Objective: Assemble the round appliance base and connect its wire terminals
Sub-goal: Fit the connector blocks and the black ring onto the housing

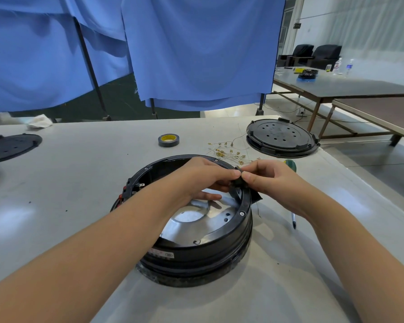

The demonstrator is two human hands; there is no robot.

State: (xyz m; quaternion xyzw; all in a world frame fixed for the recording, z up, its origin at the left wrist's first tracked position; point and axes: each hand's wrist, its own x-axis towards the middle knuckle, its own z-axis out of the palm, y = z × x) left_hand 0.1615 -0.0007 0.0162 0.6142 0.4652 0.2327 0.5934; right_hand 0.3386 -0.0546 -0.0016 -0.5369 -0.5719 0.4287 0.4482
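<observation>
A round black appliance base (210,248) stands on the table in front of me, open side up, with a shiny metal plate (196,217) inside. Over its far right rim my left hand (203,178) and my right hand (273,180) meet and pinch one small black part (237,181) between their fingertips. The left hand reaches from inside the ring, the right from outside. Most of the part is hidden by the fingers. A heap of thin wires with brass terminals (229,152) lies just behind the base.
A black round cover (281,136) lies at the far right, more black covers (12,145) at the left edge. A roll of dark tape (168,140) sits behind the base. A green-handled screwdriver (292,180) lies right of my right hand. Blue curtains hang beyond.
</observation>
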